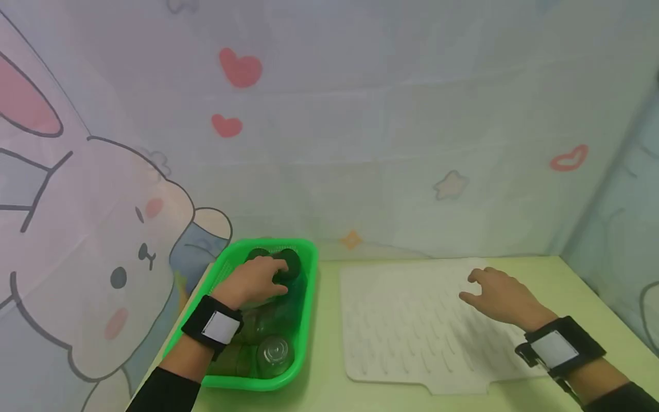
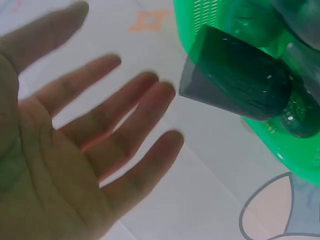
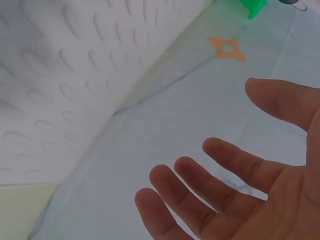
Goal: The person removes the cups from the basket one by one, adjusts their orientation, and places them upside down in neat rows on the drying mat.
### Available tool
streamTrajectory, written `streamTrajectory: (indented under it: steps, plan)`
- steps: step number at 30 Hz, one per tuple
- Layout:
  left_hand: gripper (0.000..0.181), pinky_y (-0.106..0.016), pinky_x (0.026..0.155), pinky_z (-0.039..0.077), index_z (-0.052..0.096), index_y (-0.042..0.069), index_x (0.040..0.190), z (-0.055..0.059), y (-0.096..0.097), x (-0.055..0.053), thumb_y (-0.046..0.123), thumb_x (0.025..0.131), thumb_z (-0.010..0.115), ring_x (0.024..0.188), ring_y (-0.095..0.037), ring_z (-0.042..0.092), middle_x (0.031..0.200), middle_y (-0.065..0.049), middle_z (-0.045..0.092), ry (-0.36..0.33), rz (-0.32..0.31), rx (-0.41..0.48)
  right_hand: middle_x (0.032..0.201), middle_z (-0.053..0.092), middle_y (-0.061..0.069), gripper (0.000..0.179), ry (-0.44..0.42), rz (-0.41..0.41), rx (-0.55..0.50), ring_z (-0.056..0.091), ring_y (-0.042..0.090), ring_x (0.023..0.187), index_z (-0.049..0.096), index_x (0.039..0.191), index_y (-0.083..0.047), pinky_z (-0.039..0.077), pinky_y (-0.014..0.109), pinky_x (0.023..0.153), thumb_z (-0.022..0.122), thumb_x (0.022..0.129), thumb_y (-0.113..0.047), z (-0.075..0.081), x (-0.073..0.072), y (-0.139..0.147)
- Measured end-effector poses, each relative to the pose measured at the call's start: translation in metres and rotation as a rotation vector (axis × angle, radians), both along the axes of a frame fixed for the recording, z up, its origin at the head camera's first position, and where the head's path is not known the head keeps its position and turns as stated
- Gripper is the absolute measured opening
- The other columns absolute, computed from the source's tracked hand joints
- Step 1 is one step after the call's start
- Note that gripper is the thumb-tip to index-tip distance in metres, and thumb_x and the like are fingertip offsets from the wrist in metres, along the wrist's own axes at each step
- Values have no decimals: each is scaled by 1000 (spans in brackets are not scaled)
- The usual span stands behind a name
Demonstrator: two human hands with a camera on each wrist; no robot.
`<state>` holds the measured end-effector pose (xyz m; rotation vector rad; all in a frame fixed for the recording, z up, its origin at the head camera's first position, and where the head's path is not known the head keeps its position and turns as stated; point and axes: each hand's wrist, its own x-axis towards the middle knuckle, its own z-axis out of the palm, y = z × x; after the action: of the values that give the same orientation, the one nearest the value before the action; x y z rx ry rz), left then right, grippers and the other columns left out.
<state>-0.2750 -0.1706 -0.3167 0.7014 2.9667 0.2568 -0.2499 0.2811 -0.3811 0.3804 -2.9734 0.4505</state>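
Observation:
My left hand is over a bright green plastic basket, its fingers spread and nothing in its grasp. Below the fingers, a dark translucent cup sits at the basket's back. In the left wrist view, this dark cup juts past the basket rim, apart from the palm. Nearer the front are a clear glass and other see-through vessels, partly covered by the left hand and wrist. My right hand hovers over the right part of a white ridged board, fingers loosely bent and holding nothing.
A pale yellow-green table carries the basket at left and the board at right. Behind it hangs a printed cloth with a rabbit and hearts. Another cloth closes off the right side. Both wrists wear black straps.

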Motion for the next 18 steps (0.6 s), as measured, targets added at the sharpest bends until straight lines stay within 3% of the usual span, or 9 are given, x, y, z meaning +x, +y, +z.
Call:
streamTrajectory:
  steps: [4,9,14,18]
  plan:
    - [37,-42,84,48,59,7,121,1,0,-4,22,89,68,107,-29,56,117,-11,60,-70,-50,-9,98,60,20,45,-5,-3,-6,61,31,79,59,108,8,50,45,61,65,87,-31,-2,5,6]
    - [36,-39,80,49,60,5,118,2,-2,-20,20,87,70,101,-28,58,110,-11,60,-18,-71,7,98,60,20,43,-21,-1,-8,61,31,80,60,107,7,50,45,62,65,87,-30,-8,9,12]
    - [42,-43,85,47,58,5,122,5,-2,-39,20,86,71,109,-34,54,121,-17,56,7,-34,-42,99,61,19,43,-39,-9,-23,61,31,81,60,107,6,51,45,63,65,87,-32,-15,13,12]
    - [57,-48,89,45,51,5,131,-3,-1,-52,22,82,75,117,-39,49,132,-22,46,-18,22,-90,100,61,19,42,-52,-21,-23,61,33,84,61,106,5,51,46,66,65,87,-31,-20,16,9]
